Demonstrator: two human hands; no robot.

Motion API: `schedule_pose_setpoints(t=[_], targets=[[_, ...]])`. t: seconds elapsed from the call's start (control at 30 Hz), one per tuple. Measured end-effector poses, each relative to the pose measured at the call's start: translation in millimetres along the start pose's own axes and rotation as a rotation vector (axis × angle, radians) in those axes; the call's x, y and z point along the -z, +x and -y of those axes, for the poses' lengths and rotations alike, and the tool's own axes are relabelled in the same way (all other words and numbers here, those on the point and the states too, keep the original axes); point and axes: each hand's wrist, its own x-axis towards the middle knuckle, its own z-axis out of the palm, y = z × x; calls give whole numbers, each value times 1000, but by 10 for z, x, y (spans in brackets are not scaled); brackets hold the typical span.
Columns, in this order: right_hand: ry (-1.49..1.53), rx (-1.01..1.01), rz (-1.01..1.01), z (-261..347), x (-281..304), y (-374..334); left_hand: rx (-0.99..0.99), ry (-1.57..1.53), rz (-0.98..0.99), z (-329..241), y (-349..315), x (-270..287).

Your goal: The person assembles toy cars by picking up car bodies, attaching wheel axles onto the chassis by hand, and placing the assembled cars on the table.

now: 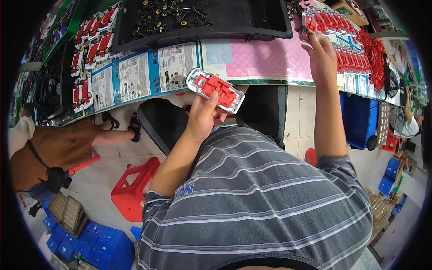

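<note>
My left hand [203, 114] is closed on a toy car body [216, 90], a silver-white shell with a red inner part facing up, held just off the table's near edge. Out over the table at the right, my right hand [320, 51] has its fingertips drawn together beside the dark small parts [294, 8]. Something small and dark shows at those fingertips, too small to name. Close to that hand are rows of similar red-and-white car bodies [348, 58].
A black tray [234, 33] holds toy axles with wheels [180, 15]. More red-and-white car bodies [92, 40] line the left side. Printed card sheets [135, 72] and a pink sheet [265, 60] cover the table. Another person [54, 148] sits at the left. A red stool [135, 189] stands behind.
</note>
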Motion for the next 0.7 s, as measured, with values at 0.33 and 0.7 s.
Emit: schedule_pose_setpoints(t=[0.33, 0.7], targets=[[-514, 320, 524, 165, -943, -1309, -74, 68, 6, 66, 58, -143], [-693, 877, 314, 371, -930, -616, -154, 63, -23, 80, 8, -104]])
